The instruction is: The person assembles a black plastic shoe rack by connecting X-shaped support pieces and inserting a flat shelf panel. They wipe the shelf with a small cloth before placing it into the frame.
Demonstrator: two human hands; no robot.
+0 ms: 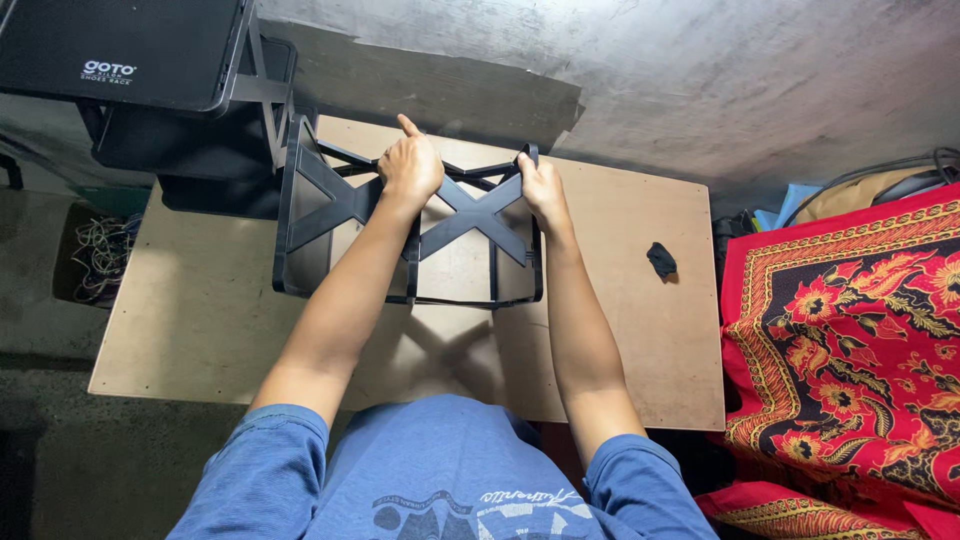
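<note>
Blue sleeves (270,450) frame both arms; the black cross-braced frame (470,215) is steadied upright on the wooden board (200,320), left hand (410,165) and right hand (540,185) fingers closed around its top rail.

Home workspace, improvised. Low plywood board (620,300) serves as bench on bare concrete floor (760,90). Red patterned cloth (850,330) beside it; box of tangled rubber bands (98,255) on the other side.

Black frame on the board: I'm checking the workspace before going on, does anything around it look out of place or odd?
Only one thing stands out: a small crumpled black scrap lies alone on the wooden board, right of the black frame that both hands hold. Nothing looks spilled or broken.
</note>
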